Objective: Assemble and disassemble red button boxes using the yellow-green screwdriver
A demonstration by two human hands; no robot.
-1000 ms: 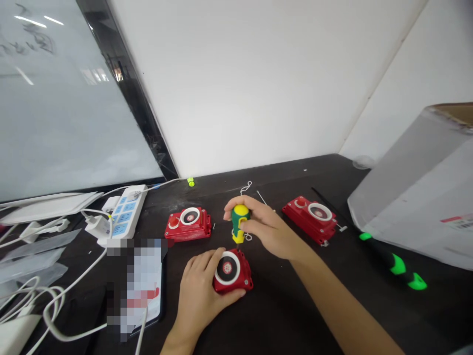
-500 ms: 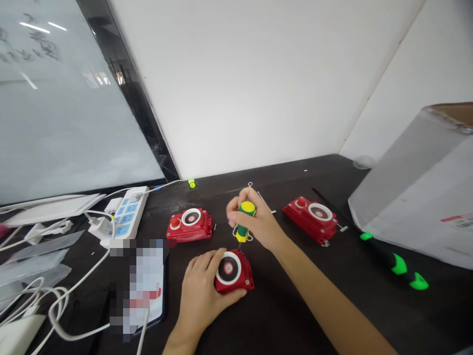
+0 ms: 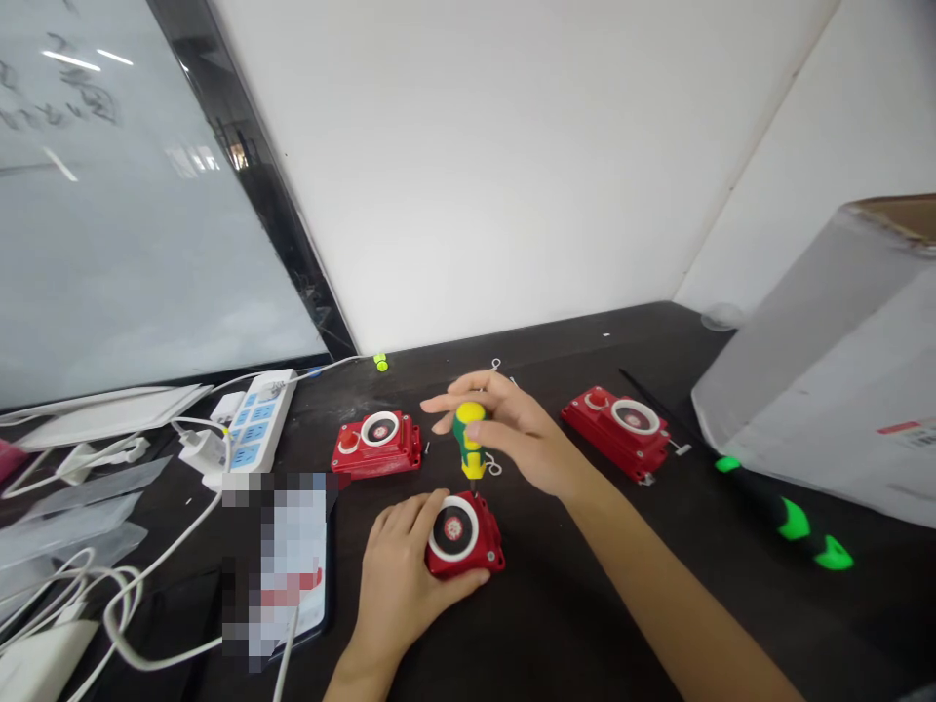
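My left hand is wrapped over the left part of a small red alarm box, its thumb along the near edge. The box has a white ring round a black disc, and a screw shows at its near right corner. A stubby green and yellow screwdriver stands nearly upright, its tip at the far corner of this box. My right hand has its thumb against the handle, with the fingers stretched out behind it. Whatever lies under my left palm is hidden.
Similar red boxes stand at the back left and right. A loose screw lies beside the left one. Left are a power strip, white cables and a phone. Right are a black-green screwdriver and a white carton.
My right fingers have uncurled and spread leftward, and the thumb has rolled across the handle. The screwdriver's top has shifted slightly left and now stands more upright. My left hand stays on the box.
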